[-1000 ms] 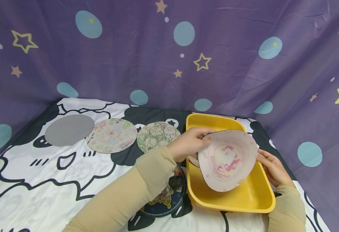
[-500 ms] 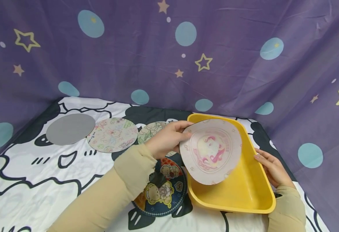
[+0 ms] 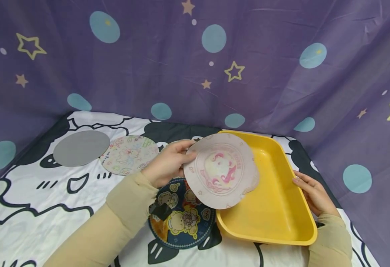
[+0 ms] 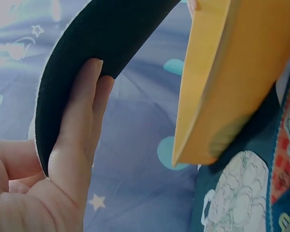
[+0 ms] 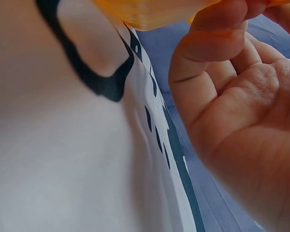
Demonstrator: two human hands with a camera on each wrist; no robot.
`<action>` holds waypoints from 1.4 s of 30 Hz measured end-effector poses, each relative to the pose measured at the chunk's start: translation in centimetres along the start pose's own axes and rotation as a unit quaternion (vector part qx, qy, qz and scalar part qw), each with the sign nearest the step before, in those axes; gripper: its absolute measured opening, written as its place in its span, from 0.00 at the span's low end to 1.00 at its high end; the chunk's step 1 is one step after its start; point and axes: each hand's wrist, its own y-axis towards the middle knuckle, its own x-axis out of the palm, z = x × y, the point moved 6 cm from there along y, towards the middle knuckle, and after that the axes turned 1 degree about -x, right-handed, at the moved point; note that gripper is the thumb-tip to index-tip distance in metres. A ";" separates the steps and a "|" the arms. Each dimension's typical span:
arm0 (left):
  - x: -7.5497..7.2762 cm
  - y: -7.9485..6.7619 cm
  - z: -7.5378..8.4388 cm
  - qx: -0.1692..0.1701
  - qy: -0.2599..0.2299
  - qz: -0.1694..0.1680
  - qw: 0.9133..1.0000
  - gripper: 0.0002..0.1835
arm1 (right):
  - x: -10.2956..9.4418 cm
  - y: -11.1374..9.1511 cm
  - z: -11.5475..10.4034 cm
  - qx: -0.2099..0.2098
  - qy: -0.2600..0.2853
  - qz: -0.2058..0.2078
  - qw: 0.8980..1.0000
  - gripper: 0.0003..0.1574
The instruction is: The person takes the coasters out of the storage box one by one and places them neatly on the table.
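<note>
A thin round mouse pad, pale pink with a pink-maned character printed on it, is held up by my left hand. The thumb lies over its printed face, and in the left wrist view the fingers press its black underside. The pad bends slightly and overlaps the left side of a yellow plastic tub. My right hand grips the tub's right rim, with curled fingers at the edge in the right wrist view. Nothing shows on the tub's floor where it is visible.
A dark blue bear-print round pad lies left of the tub. Further left in a row are a floral pad, mostly hidden in the head view, a doodle-print pad and a plain grey disc. A purple curtain hangs behind.
My left hand has carried the pink pad leftward from over the tub's middle to its left side, and the pad has turned. The right hand stays at the rim.
</note>
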 end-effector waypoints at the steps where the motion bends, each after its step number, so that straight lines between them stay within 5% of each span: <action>1: -0.3 -0.1 -0.1 0.000 0.000 0.004 1.000 0.23 | 0.0 0.0 0.0 0.001 0.001 0.000 1.000 0.24; 17: -3.7 -2.5 -2.1 0.015 -0.037 0.042 0.998 0.27 | 0.1 0.1 -0.2 0.002 0.011 -0.012 1.000 0.25; 42: -7.4 -6.0 -2.7 0.020 -0.036 0.095 0.995 0.31 | -0.2 -0.1 0.0 0.021 -0.026 0.018 0.999 0.22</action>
